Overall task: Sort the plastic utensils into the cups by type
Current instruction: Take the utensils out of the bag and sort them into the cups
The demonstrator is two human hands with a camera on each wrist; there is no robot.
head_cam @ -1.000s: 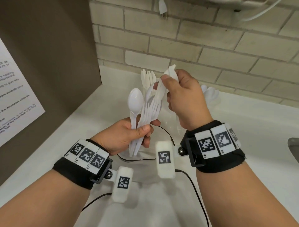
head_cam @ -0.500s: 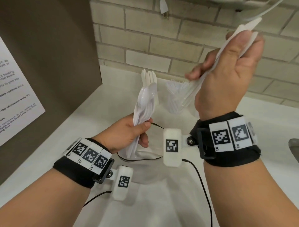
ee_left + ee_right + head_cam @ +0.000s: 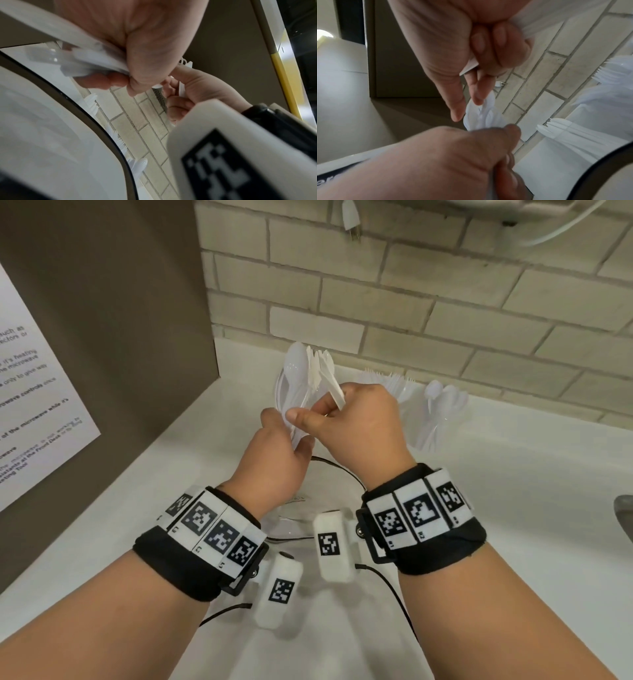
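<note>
Gripping a bundle of white plastic spoons and other utensils [image 3: 301, 385] upright above the white worktop [image 3: 513, 491], the left hand [image 3: 274, 460] curls round their handles. Just right, touching it, the right hand [image 3: 356, 422] pinches one white utensil [image 3: 337, 395]. Farther right stand clear cups of forks [image 3: 394, 385] and spoons [image 3: 442, 409].

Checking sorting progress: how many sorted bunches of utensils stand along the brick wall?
3: knives at left, partly behind the held bundle; forks in the middle; spoons at right. More may be hidden.
</note>
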